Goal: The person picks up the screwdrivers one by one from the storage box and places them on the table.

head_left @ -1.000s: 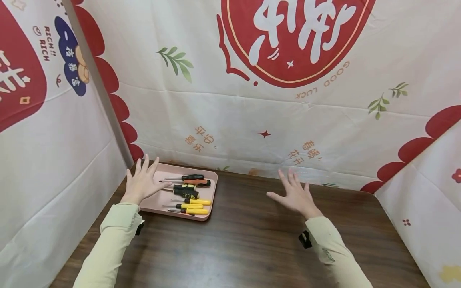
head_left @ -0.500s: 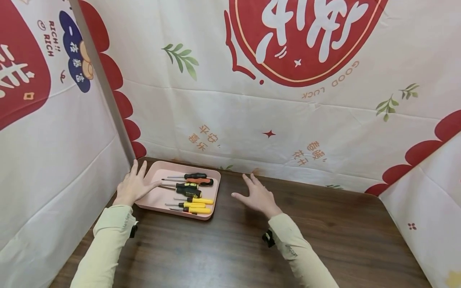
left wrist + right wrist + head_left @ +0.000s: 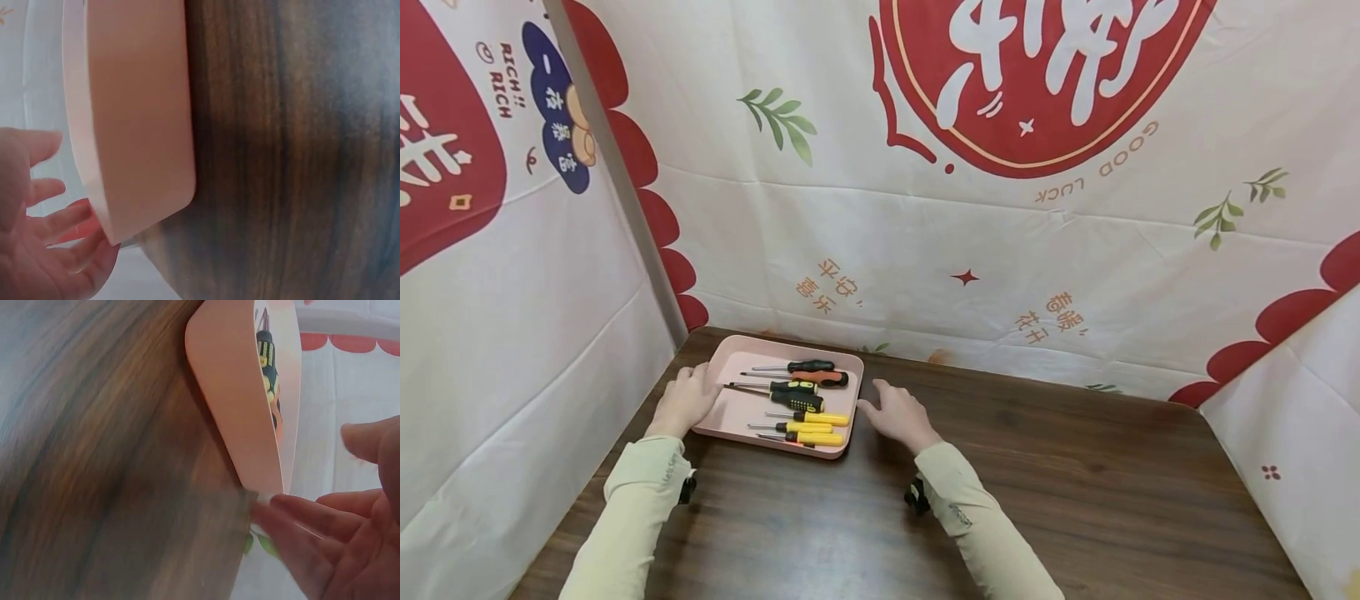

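Note:
A shallow pink tray (image 3: 734, 414) lies at the back left of the table, holding several screwdrivers. Some have black or black-and-yellow handles, like the black-and-yellow screwdriver (image 3: 797, 402); another is an orange-handled screwdriver (image 3: 823, 379). Nearest the front lie yellow-handled screwdrivers (image 3: 820, 438). My left hand (image 3: 683, 403) is at the tray's left side, its fingers loosely bent along the outer wall (image 3: 140, 119) and the thumb apart. On the opposite side, my right hand (image 3: 900, 415) has its fingertips right at the tray's right end, thumb spread away in the right wrist view.
The dark wooden table (image 3: 1075, 500) runs to the right and front. A printed white cloth (image 3: 910, 275) hangs behind it, with another cloth wall (image 3: 587, 333) close on the left. Dark wrist cameras sit under both cuffs, such as the right wrist camera (image 3: 917, 495).
My right hand has moved left across the table to the tray's right end. My left hand has come down from over the tray to its left side. The tray has stayed put.

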Action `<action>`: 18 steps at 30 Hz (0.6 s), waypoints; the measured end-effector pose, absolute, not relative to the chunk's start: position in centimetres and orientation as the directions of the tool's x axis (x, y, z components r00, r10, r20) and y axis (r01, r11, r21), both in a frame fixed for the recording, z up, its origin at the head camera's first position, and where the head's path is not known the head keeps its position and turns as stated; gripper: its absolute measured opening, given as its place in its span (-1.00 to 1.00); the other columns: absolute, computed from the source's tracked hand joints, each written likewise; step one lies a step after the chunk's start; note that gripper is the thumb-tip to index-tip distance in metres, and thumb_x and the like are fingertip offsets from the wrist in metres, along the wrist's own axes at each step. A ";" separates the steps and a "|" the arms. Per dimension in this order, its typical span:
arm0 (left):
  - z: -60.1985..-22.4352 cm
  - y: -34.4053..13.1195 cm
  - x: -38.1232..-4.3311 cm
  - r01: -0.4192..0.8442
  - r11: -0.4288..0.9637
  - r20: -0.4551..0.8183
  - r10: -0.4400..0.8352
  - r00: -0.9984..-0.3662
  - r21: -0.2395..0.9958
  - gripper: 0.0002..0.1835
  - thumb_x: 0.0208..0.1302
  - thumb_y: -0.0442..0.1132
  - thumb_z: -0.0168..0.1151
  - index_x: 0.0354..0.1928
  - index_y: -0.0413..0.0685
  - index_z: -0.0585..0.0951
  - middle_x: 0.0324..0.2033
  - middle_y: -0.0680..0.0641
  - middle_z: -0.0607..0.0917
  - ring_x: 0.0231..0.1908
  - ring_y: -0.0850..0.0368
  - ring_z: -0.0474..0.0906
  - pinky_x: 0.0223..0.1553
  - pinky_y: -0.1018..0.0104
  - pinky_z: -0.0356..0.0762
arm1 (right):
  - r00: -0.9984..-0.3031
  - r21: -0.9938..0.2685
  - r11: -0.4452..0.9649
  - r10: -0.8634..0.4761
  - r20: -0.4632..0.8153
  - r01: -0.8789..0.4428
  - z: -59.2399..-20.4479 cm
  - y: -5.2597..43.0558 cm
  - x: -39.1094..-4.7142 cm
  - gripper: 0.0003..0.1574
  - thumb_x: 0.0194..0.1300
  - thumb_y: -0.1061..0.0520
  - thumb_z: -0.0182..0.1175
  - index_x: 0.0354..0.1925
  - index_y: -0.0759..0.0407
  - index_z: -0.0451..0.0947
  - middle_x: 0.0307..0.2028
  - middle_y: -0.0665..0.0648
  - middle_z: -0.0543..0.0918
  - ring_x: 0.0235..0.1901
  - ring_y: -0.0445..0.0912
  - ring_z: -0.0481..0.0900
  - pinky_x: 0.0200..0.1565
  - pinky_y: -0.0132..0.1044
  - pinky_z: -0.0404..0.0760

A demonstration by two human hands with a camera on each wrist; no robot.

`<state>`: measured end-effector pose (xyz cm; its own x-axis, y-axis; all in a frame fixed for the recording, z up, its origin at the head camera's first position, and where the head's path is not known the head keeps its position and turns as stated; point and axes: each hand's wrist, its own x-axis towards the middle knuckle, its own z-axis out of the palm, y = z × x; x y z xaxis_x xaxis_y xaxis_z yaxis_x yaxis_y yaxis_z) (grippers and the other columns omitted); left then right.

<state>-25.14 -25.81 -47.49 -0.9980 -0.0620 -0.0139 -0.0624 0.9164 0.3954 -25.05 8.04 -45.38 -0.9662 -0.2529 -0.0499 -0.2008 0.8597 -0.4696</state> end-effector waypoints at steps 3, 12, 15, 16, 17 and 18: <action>-47.9 -25.8 -25.2 -0.033 0.919 0.017 -0.043 -0.999 0.394 -0.48 0.30 -0.24 -0.12 0.19 -0.49 0.20 0.03 -0.55 0.29 -0.02 -0.50 0.30 -0.02 -0.25 0.30 | -0.957 -0.531 0.820 -0.284 -0.059 -0.211 -45.8 7.2 -25.2 -0.32 0.27 -0.04 0.06 0.19 0.39 0.27 -0.24 0.26 0.62 -0.30 -0.01 0.61 -0.25 -0.12 0.59; -48.3 -26.0 -25.7 -0.033 0.917 0.030 -0.049 -0.998 0.397 -0.60 0.27 -0.39 -0.16 0.10 -0.51 0.30 -0.07 -0.51 0.38 -0.10 -0.44 0.39 -0.10 -0.21 0.37 | -0.954 -0.679 0.728 -0.263 -0.146 -0.097 -47.8 4.9 -25.4 -0.40 0.30 0.16 0.01 0.22 0.42 0.17 -0.56 0.19 0.56 -0.81 -0.15 0.41 -0.74 -0.35 0.42; -48.3 -26.0 -25.8 -0.072 0.911 -0.010 -0.074 -0.997 0.406 -0.59 0.28 -0.38 -0.19 0.14 -0.47 0.29 -0.01 -0.48 0.36 -0.06 -0.44 0.37 -0.10 -0.22 0.37 | -0.962 -0.687 0.725 -0.214 -0.168 -0.041 -48.3 4.2 -25.4 -0.38 0.27 0.24 -0.01 0.26 0.38 0.12 -0.36 0.23 0.57 -0.77 -0.14 0.44 -0.73 -0.36 0.44; -48.3 -26.1 -25.9 -0.080 0.910 -0.018 -0.079 -0.997 0.407 -0.58 0.28 -0.38 -0.19 0.14 -0.47 0.29 -0.01 -0.48 0.36 -0.05 -0.43 0.36 -0.09 -0.22 0.37 | -0.964 -0.683 0.730 -0.200 -0.173 -0.029 -48.4 4.0 -25.4 -0.36 0.24 0.28 0.00 0.26 0.38 0.11 -0.31 0.26 0.57 -0.77 -0.13 0.44 -0.74 -0.36 0.44; -48.3 -26.1 -26.0 -0.085 0.910 -0.022 -0.083 -0.996 0.406 -0.59 0.27 -0.39 -0.18 0.13 -0.47 0.29 -0.01 -0.48 0.37 -0.04 -0.43 0.36 -0.08 -0.22 0.36 | -0.965 -0.674 0.739 -0.184 -0.186 -0.011 -48.5 3.8 -25.4 -0.34 0.22 0.30 0.00 0.27 0.38 0.09 -0.25 0.29 0.56 -0.76 -0.13 0.45 -0.74 -0.37 0.43; -48.3 -26.2 -26.0 -0.091 0.909 -0.027 -0.087 -0.996 0.406 -0.58 0.25 -0.40 -0.17 0.13 -0.47 0.30 -0.01 -0.48 0.37 -0.04 -0.43 0.35 -0.07 -0.22 0.35 | -0.965 -0.666 0.746 -0.171 -0.198 0.004 -48.6 3.6 -25.4 -0.31 0.19 0.33 0.01 0.28 0.38 0.07 -0.19 0.31 0.55 -0.75 -0.13 0.45 -0.75 -0.39 0.42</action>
<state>-26.02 -26.19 -48.32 -0.9958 -0.0872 -0.0268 -0.0906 0.9092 0.4064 -25.36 3.64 -48.61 -0.9651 -0.1712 -0.1979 0.0043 0.7459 -0.6661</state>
